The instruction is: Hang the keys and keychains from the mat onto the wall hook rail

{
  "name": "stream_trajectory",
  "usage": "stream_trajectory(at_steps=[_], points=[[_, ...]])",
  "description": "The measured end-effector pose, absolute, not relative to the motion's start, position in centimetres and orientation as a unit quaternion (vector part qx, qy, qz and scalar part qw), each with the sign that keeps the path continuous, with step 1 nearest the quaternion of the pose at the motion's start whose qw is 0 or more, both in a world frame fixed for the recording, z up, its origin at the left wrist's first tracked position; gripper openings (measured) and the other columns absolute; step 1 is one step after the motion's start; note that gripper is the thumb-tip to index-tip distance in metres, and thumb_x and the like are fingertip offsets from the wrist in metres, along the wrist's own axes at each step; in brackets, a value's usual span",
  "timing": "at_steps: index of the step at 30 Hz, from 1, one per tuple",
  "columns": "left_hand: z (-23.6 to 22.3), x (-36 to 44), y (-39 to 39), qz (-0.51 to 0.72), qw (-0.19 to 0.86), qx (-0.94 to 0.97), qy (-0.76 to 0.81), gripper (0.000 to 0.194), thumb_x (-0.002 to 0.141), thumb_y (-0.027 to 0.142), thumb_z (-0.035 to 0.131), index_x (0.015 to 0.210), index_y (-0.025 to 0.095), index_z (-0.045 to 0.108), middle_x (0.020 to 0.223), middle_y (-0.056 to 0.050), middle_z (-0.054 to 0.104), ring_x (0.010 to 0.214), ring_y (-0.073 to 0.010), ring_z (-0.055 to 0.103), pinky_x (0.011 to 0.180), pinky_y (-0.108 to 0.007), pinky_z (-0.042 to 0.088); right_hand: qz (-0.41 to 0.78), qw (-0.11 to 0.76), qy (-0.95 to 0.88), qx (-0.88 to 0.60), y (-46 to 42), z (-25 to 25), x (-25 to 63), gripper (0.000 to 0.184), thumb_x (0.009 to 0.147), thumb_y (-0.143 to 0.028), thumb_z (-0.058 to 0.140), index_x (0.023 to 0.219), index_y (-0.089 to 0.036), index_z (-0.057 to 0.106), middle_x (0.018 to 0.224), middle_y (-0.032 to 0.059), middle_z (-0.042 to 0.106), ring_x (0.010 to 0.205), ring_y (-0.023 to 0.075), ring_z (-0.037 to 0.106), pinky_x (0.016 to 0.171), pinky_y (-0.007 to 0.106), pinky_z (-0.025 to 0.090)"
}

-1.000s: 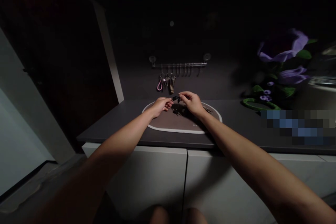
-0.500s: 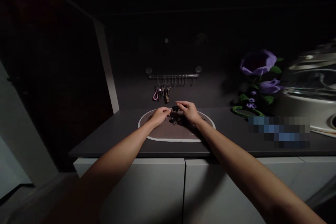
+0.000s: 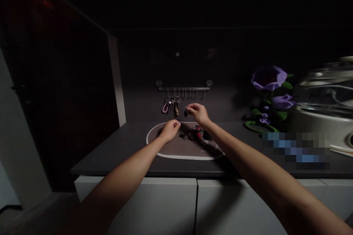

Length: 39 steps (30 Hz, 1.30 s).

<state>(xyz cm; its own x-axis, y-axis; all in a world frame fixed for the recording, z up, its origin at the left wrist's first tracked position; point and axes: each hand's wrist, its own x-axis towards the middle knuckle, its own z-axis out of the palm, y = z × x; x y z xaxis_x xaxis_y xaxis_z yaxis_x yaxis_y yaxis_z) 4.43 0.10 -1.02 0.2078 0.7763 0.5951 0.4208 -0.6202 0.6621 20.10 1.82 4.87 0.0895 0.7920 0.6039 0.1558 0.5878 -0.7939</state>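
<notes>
My right hand [image 3: 198,113] pinches a small bunch of keys [image 3: 185,113] by its ring, and a dark piece hangs under the fingertips above the mat. Low over the left part of the brown oval mat [image 3: 176,150] is my left hand [image 3: 170,130]. Its fingers are curled together, and what they hold, if anything, is hidden. Loose keys [image 3: 182,136] lie on the mat between the hands. A red and dark bunch [image 3: 199,132] lies further right, partly shaded by my right arm.
On the back wall a clear hook rail [image 3: 184,89] carries several key bunches [image 3: 171,103] on its left hooks; one has a pink loop [image 3: 164,108]. Purple flowers [image 3: 268,79] and a white appliance with a clear top [image 3: 322,114] stand right on the dark counter [image 3: 110,150].
My right hand has lifted the keys away from my left hand, and they now hang down. My left hand stays low. The red bunch has come into view. The camera has tilted up slightly.
</notes>
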Motion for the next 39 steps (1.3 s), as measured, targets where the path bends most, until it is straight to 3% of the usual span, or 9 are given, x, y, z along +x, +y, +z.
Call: stream_trajectory(at_steps=[10,19,39], points=[[-1.1,4.5,0.3,0.494,0.192,0.734,0.424,0.018,0.076,0.025,0.048,0.070,0.013,0.060,0.059,0.001,0.054,0.056,-0.0095,0.046,0.054,-0.021,0.033,0.236,0.694,-0.551,-0.399,7.3,8.2,18.9,0.016,0.063,-0.027,0.061,0.073,-0.014,0.061,0.064,0.0005,0.060,0.055,0.0090,0.051,0.058,0.024,0.044],[-1.2,4.4,0.8,0.504,0.204,0.717,0.436,0.017,0.075,0.026,0.050,0.069,0.014,0.061,0.061,0.000,0.058,0.058,-0.0107,0.049,0.056,-0.022,0.035,0.128,0.714,-0.504,-0.469,11.3,8.7,17.8,0.015,0.066,-0.023,0.057,0.076,-0.015,0.065,0.072,0.0054,0.066,0.068,0.0152,0.061,0.067,0.026,0.048],[-1.4,4.3,1.0,0.502,0.239,0.710,0.433,0.016,0.074,0.026,0.050,0.069,0.014,0.059,0.058,0.001,0.054,0.057,-0.0102,0.048,0.056,-0.022,0.035,0.130,0.686,-0.494,-0.518,11.7,7.3,17.9,0.017,0.065,-0.023,0.059,0.076,-0.013,0.066,0.071,0.0063,0.067,0.065,0.0152,0.062,0.067,0.027,0.049]])
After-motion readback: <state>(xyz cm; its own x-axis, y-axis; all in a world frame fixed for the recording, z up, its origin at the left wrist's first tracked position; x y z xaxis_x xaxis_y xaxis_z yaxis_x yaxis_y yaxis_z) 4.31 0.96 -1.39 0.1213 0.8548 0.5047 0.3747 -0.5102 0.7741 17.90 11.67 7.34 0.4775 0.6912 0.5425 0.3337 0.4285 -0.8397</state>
